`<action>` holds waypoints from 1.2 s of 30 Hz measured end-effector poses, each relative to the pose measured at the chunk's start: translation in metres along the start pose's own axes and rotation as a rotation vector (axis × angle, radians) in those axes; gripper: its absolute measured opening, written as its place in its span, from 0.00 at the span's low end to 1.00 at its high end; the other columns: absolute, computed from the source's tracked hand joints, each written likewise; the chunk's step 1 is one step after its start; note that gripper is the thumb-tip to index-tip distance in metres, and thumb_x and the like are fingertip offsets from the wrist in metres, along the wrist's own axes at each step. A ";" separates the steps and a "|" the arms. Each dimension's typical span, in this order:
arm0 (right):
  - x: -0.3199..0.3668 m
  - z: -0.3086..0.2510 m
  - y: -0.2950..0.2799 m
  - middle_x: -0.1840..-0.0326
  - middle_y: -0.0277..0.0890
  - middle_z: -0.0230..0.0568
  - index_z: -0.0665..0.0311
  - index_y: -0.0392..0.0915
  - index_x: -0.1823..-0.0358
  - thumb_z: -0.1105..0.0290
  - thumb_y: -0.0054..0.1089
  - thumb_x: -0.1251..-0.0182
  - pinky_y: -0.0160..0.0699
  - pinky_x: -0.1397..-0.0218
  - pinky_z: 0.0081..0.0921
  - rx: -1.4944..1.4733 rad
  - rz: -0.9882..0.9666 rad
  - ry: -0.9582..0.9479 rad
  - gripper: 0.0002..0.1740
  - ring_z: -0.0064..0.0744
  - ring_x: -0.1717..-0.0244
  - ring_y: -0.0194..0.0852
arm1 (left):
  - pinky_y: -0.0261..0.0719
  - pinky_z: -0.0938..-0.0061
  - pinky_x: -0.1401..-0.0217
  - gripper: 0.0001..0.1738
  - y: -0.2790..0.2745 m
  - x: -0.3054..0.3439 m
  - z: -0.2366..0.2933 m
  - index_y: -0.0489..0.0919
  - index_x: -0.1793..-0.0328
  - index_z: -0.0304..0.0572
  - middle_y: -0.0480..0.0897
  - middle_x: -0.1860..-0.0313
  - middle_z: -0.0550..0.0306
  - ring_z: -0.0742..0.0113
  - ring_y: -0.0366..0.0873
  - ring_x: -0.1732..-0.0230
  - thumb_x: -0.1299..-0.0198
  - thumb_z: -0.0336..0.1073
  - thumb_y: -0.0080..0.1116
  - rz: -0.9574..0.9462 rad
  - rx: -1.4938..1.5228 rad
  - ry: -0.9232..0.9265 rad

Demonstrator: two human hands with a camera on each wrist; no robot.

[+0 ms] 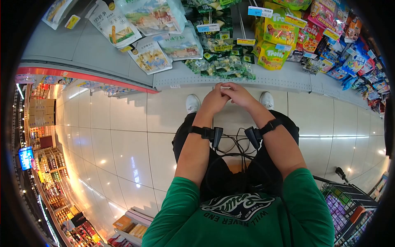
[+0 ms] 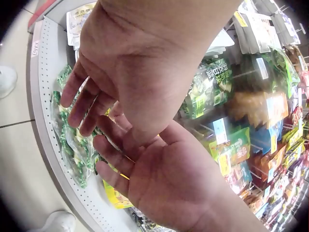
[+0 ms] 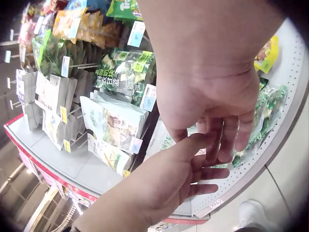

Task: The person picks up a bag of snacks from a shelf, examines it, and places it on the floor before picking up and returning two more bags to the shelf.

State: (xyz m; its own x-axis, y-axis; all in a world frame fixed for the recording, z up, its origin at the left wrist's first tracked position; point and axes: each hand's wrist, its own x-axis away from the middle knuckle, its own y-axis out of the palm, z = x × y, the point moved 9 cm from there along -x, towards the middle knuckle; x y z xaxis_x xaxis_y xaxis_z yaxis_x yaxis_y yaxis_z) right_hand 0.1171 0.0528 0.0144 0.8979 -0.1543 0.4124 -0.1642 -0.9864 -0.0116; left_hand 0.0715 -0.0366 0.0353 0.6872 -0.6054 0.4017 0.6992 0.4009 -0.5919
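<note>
My left hand [image 1: 214, 101] and right hand [image 1: 239, 95] meet in front of the shelf's lower edge, fingers overlapping. In the left wrist view, the left hand [image 2: 130, 72] comes down from the top with loosely bent fingers, its thumb side against the right hand [image 2: 174, 179], whose palm shows. The right wrist view has the right hand [image 3: 210, 96] above and the left hand [image 3: 169, 179] below, fingertips crossing. Neither hand holds any goods. Nearest to them are green clear-windowed snack bags [image 1: 222, 66] lying on the bottom shelf [image 1: 284, 78].
White and pale blue pouches [image 1: 150, 55] stand left of the green bags. Yellow gummy bags [image 1: 273, 55] hang to the right, with price tags [image 1: 260, 11] on hooks. A wire shopping cart [image 1: 349, 206] stands behind at right. Black cables [image 1: 238, 148] hang between the forearms.
</note>
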 end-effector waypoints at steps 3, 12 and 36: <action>0.000 0.003 0.002 0.60 0.79 0.43 0.67 0.71 0.42 0.53 0.58 0.38 0.72 0.64 0.22 0.018 -0.007 0.005 0.29 0.27 0.65 0.74 | 0.75 0.66 0.49 0.40 0.000 0.004 0.001 0.58 0.29 0.37 0.81 0.52 0.39 0.47 0.79 0.49 0.47 0.44 0.55 -0.009 0.008 -0.012; 0.003 0.000 0.006 0.59 0.79 0.47 0.70 0.71 0.43 0.55 0.59 0.39 0.74 0.57 0.24 0.059 0.011 -0.009 0.30 0.31 0.61 0.77 | 0.75 0.66 0.50 0.36 0.002 0.005 -0.006 0.62 0.32 0.38 0.82 0.54 0.42 0.49 0.80 0.51 0.48 0.42 0.57 -0.006 0.018 -0.015; -0.016 -0.040 -0.012 0.62 0.80 0.48 0.60 0.72 0.44 0.53 0.49 0.35 0.75 0.56 0.37 0.510 0.077 -0.195 0.24 0.47 0.62 0.79 | 0.75 0.62 0.53 0.32 -0.015 -0.042 0.001 0.65 0.33 0.43 0.83 0.59 0.45 0.47 0.80 0.55 0.45 0.43 0.53 -0.073 -0.113 0.056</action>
State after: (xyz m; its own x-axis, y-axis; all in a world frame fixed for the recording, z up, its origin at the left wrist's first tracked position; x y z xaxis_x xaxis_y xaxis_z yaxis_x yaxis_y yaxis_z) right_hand 0.0889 0.0693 0.0442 0.9581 -0.1874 0.2167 -0.0577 -0.8671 -0.4947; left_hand 0.0328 -0.0167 0.0281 0.6207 -0.6691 0.4086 0.7183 0.2765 -0.6385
